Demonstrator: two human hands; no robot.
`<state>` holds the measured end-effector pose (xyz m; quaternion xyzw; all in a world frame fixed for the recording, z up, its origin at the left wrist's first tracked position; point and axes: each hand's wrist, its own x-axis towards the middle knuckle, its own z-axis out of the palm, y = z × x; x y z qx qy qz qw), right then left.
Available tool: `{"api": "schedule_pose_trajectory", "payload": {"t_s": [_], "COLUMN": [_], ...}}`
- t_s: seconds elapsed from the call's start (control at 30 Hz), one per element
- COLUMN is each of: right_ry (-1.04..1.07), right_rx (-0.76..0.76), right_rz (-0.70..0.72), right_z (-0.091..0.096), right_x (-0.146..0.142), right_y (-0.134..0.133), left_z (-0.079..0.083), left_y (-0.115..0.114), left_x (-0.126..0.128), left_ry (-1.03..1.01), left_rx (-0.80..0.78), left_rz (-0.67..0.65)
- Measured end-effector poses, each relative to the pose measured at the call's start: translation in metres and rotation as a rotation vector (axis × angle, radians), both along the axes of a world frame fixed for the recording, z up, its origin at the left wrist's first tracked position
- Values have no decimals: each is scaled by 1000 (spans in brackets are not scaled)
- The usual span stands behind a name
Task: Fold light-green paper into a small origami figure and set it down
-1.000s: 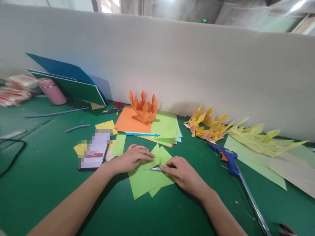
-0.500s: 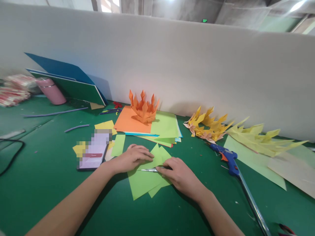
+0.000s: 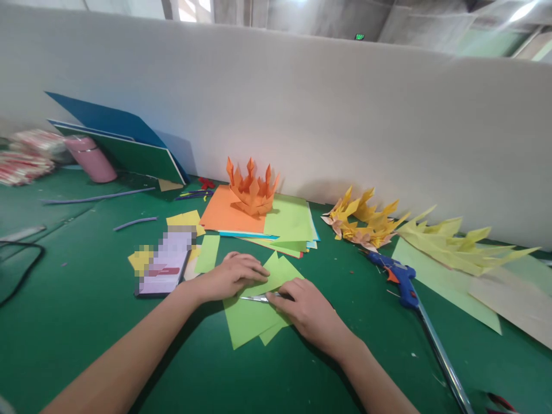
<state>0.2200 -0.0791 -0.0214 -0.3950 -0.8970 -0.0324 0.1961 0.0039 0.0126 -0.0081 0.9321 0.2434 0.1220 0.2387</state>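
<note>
Light green paper sheets [image 3: 250,325] lie overlapped on the table in front of me, the upper one folded with pointed corners. My left hand [image 3: 241,277] rests on the upper paper with its fingers lying flat, pressing it down. In my right hand [image 3: 304,307] is a knife [image 3: 255,298] with a slim silver blade pointing left along the paper's lower folded edge. My right fingers are closed round its handle, which is mostly hidden.
An orange paper crown [image 3: 254,195] stands on stacked coloured paper [image 3: 230,210]. Left lie a phone [image 3: 166,264] and yellow scraps [image 3: 183,219]. Right are a yellow paper crown [image 3: 371,215], a pale green spiky strip [image 3: 461,241] and a blue glue gun [image 3: 401,279] with a long glue stick.
My right hand has slid a little to the left with the knife, so its tip lies further along the fold. My left hand stays in place.
</note>
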Motion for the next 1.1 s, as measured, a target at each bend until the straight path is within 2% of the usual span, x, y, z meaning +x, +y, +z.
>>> {"api": "schedule_pose_trajectory", "payload": {"t_s": [0.33,0.47,0.53,0.6,0.67,0.73,0.9,1.1], "right_ry": [-4,145,234,284,293,291,303,282], "right_rx": [-13,13,97,201,242,253,202,184], "right_rz": [49,111,5,-201,-367,-460,-511,-514], "right_z": [8,8,5,2,-2,-5,-12,-16], "right_x": [5,16,26,37,46,51,54,50], "right_y": [-6,-8,-6,-2,2,6,11,12], "left_z": [2,-1,-1,1,5,9,8,5], "left_y": [0,0,-2,-5,-10,-15,-22,-20], "left_x": [1,-1,-2,-1,2,5,7,3], "left_ry": [-25,-39,-41,-32,-12,-5,16,-4], "left_rx": [-39,-23,-14,-9,1,30,58,85], "left_rz": [1,2,6,14,1,-7,54,71]}}
